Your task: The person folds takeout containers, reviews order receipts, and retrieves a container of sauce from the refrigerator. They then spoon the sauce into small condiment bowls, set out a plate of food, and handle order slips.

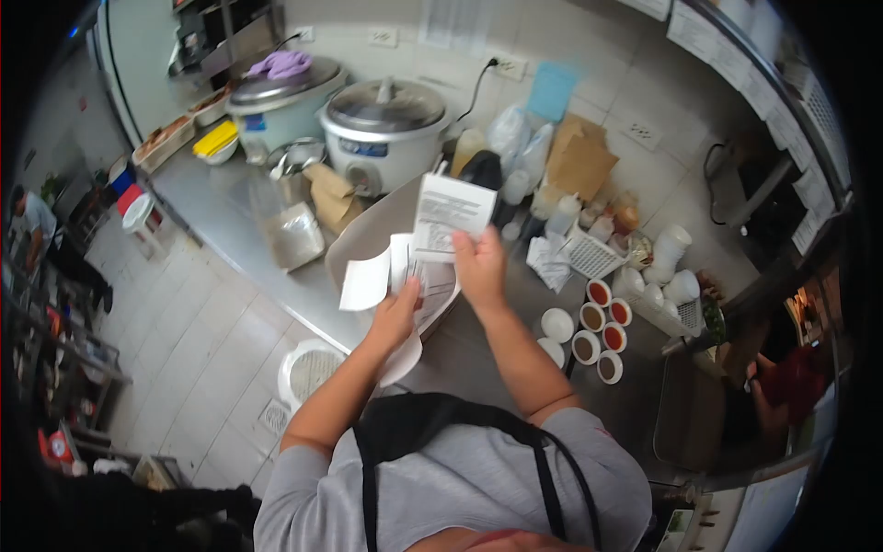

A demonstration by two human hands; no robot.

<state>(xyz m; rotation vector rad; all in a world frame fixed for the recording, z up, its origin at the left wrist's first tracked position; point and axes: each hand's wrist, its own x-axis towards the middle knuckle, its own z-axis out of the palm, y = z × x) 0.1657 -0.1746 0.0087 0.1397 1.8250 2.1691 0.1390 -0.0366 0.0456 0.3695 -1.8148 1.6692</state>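
My left hand (pixel 397 317) is closed on curled white paper slips (pixel 366 281), which bend away to its left. In my right hand (pixel 481 264) a printed receipt (pixel 453 213) is pinched by its lower edge, its text facing up. Both hands are over a pale plastic tub (pixel 370 227) on the steel counter (pixel 253 235). Right of my right hand are several small cups of red sauce (pixel 613 338) and brown sauce (pixel 585 347), near white lids or empty cups (pixel 556 325). The print on the receipt is too small to read.
Two large rice cookers (pixel 386 129) (pixel 285 97) stand at the back wall. A white basket (pixel 590 254), squeeze bottles (pixel 563 214) and brown paper bags (pixel 579 156) crowd the right. On the floor is a white stool (pixel 313 354). Other people (pixel 57 244) (pixel 793 391) are at both sides.
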